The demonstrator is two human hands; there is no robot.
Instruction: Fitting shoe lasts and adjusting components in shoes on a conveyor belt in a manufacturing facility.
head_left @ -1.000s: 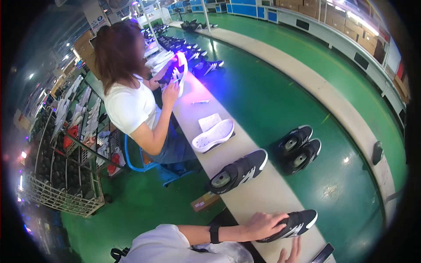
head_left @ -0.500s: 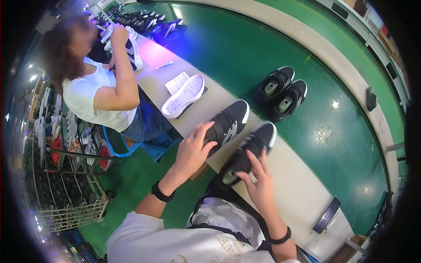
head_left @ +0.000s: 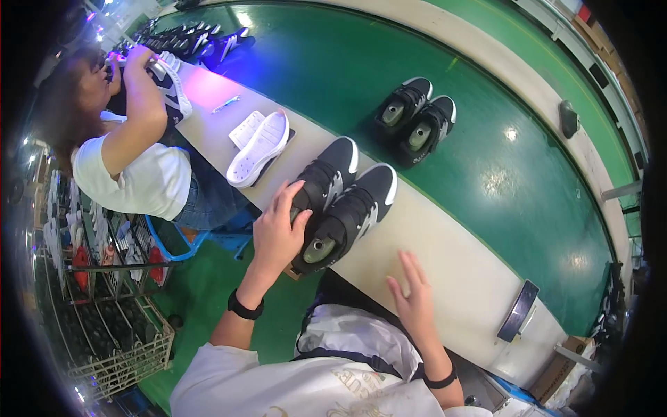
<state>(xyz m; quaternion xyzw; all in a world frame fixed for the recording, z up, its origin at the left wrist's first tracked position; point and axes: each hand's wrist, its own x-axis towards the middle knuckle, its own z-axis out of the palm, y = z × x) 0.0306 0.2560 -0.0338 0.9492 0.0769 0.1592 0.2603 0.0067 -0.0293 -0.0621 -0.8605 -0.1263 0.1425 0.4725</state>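
Note:
Two black sneakers with white-edged toes stand side by side on the white bench, toes pointing away to the right. My left hand (head_left: 276, 233) has its fingers and thumb about the heel collar of the left sneaker (head_left: 333, 163). Touching that one is the right sneaker (head_left: 354, 215), which shows a greenish insert with a round hole in its opening. My right hand (head_left: 413, 299) is above the bench surface, apart from the shoes, with its fingers stretched out and nothing in them.
A white shoe sole (head_left: 260, 149) and papers lie farther left on the bench (head_left: 445, 257), with a pen (head_left: 226, 104) beyond. A co-worker (head_left: 132, 160) handles a shoe there. Another black pair (head_left: 417, 121) rests on the green surface. A dark block (head_left: 518, 311) sits at right.
My right hand has let go of the right sneaker and drawn back toward the right. That sneaker now stands against the left one, which my left hand still holds. The view has shifted.

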